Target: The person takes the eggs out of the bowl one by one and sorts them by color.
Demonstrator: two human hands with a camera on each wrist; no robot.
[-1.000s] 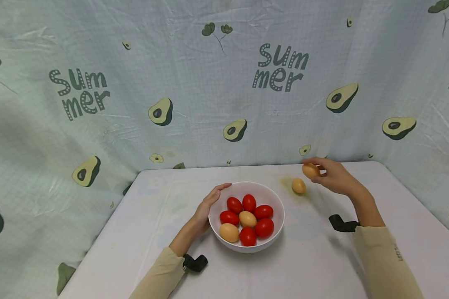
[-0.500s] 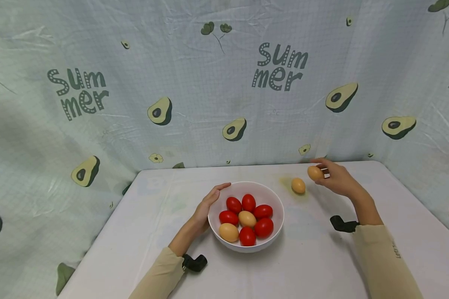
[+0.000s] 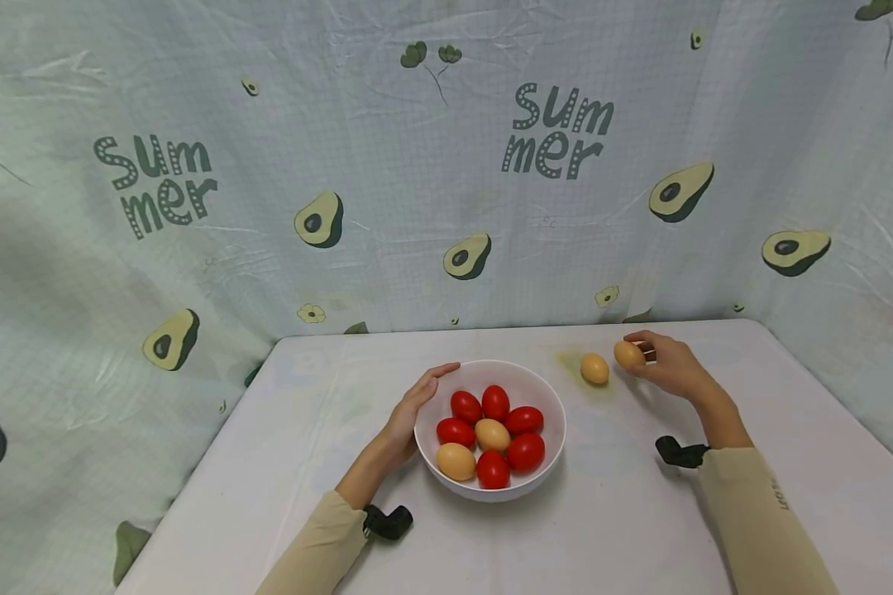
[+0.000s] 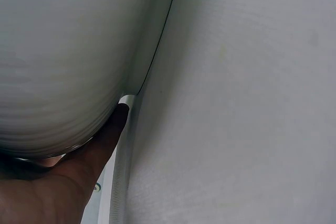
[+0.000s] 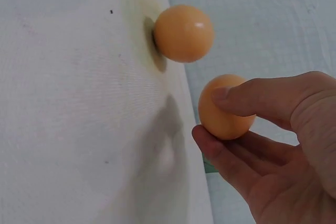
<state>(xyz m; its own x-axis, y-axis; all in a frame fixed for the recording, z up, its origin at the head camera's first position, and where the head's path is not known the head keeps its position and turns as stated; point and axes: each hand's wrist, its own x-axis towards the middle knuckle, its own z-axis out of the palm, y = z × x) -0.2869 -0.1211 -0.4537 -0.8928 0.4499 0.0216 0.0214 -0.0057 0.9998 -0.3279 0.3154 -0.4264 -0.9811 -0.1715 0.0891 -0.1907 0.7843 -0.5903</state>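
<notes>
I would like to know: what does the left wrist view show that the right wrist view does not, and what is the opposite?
Only the left wrist view: the outer side of the bowl, with the left hand touching it.

Only the right wrist view: the right hand pinching an egg, with a second egg close by.

Both: the white table, with shadow on it, and one bare hand in contact with something.
</notes>
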